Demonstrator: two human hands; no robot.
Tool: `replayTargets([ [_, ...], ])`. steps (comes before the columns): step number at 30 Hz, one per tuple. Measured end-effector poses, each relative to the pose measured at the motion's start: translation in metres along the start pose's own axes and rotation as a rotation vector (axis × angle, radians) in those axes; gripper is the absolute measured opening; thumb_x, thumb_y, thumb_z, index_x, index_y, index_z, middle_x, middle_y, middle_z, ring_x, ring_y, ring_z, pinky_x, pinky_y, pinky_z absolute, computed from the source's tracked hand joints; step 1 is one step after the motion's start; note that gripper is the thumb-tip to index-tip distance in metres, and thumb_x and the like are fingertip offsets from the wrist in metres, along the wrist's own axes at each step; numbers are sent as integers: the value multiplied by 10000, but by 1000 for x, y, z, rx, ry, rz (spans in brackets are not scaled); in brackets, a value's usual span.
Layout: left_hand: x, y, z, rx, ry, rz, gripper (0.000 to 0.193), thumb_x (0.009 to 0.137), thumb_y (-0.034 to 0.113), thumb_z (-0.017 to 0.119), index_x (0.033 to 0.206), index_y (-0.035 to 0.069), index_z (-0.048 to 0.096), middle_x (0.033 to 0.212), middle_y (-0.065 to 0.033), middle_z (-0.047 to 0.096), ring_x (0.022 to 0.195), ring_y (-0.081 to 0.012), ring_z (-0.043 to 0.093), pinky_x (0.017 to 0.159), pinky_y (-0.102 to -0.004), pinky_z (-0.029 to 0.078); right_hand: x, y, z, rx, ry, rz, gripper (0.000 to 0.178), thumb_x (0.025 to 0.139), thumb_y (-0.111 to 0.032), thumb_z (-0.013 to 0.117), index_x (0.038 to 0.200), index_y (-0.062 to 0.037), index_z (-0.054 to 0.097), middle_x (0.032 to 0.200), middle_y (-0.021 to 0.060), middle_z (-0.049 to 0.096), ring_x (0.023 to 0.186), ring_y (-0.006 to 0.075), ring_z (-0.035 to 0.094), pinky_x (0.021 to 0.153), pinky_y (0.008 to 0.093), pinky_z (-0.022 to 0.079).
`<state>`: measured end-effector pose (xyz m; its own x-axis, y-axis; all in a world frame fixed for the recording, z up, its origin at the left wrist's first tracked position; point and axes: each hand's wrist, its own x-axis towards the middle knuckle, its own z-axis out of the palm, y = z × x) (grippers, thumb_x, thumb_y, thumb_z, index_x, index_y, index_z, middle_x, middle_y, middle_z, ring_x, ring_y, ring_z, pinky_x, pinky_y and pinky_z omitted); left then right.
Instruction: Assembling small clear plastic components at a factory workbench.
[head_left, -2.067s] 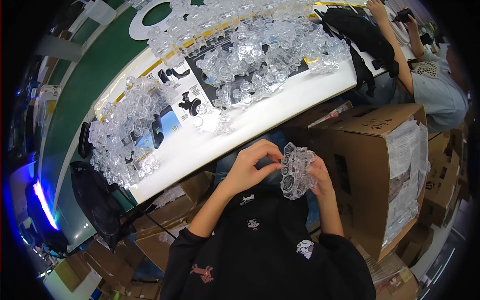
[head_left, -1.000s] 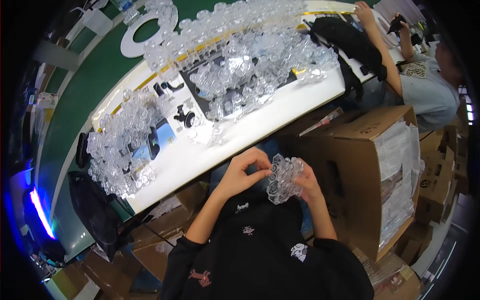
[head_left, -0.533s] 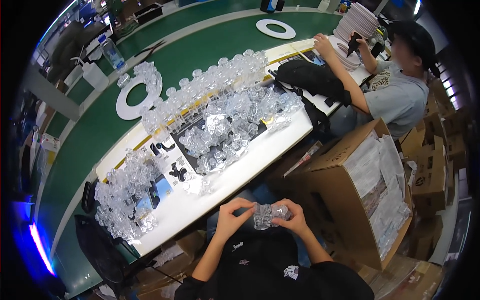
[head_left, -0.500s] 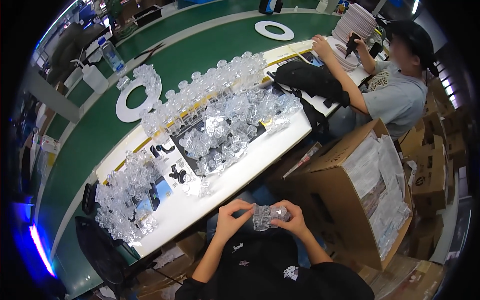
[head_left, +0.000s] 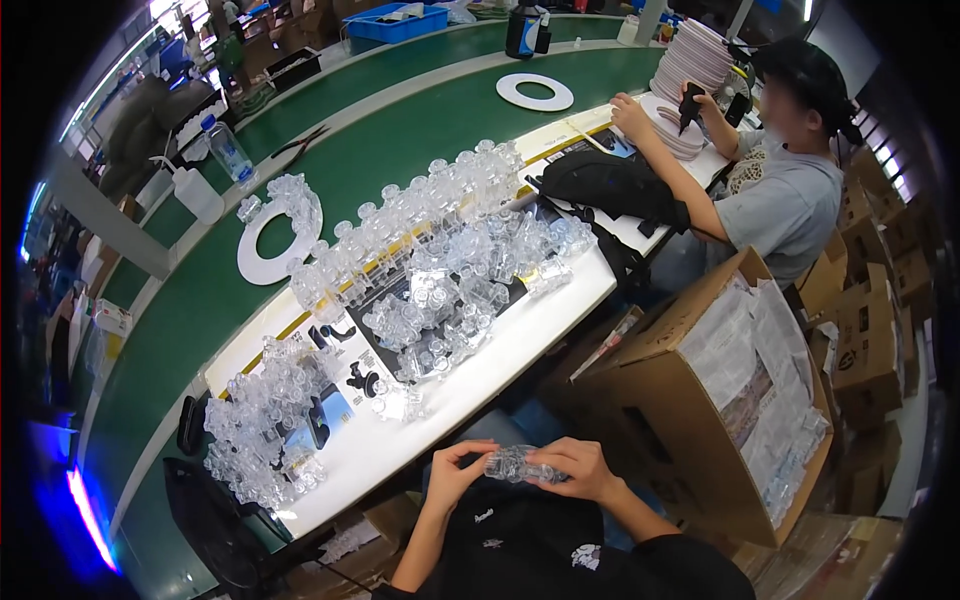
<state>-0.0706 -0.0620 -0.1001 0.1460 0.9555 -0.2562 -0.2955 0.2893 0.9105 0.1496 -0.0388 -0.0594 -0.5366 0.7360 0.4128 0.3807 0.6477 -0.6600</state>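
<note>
In front of my body, off the table's near edge, I hold a clear plastic part (head_left: 513, 464) with rounded knobs. My right hand (head_left: 580, 468) wraps its right end, fingers over the top. Thumb and fingertips of my left hand (head_left: 458, 474) pinch at its left end. On the white tabletop lies a heap of similar clear parts (head_left: 440, 300), with another pile (head_left: 265, 420) to the left. Behind the heap stands a row of clear parts (head_left: 400, 215) set upright. I cannot make out fine details of the held part.
A cardboard box (head_left: 660, 390) with clear parts and paper stands at my right. A white ring (head_left: 262, 270) carrying clear pieces and another white ring (head_left: 520, 90) lie on the green belt (head_left: 380, 130). At the right, a co-worker holds a black tool (head_left: 688, 107) near stacked white rings (head_left: 697, 60).
The clear part has been turned between my hands, and my right fingers now lie over its top. My view has shifted, so the table sits slightly lower. The co-worker barely moves.
</note>
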Motion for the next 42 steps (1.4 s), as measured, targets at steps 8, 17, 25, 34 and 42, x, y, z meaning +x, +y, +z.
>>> replayTargets([
  [8,0,3,-4,274,2,169,106,709,59,687,807,22,665,866,-78,663,882,-165,605,1020,-428,255,3,-4,1,22,-13,3,380,597,-112,745,964,-101,648,877,35,650,691,175,615,579,253,498],
  [17,2,-8,-14,330,-3,193,56,728,46,650,784,42,657,823,-38,662,818,-137,612,1023,-444,246,3,-4,8,93,-24,42,355,617,-122,757,954,-85,651,870,43,651,689,174,618,586,256,498],
  [25,4,12,-10,225,-91,244,97,722,15,661,818,0,651,904,-90,639,911,-187,591,926,-363,368,2,-6,12,222,54,168,335,630,-104,771,935,-43,645,832,73,639,676,176,616,614,239,486],
  [34,17,34,32,-95,156,142,67,787,-10,607,851,-27,602,868,-35,589,777,-80,514,695,-195,399,0,-16,55,1235,474,725,417,760,-124,680,1089,-41,438,1014,39,545,958,121,525,863,283,418],
  [42,4,78,41,-92,190,218,119,767,-33,607,886,-37,599,854,-58,595,819,-104,531,813,-245,399,20,-41,53,1415,498,688,463,744,-172,715,1070,-53,408,1065,75,529,994,160,529,876,312,424],
])
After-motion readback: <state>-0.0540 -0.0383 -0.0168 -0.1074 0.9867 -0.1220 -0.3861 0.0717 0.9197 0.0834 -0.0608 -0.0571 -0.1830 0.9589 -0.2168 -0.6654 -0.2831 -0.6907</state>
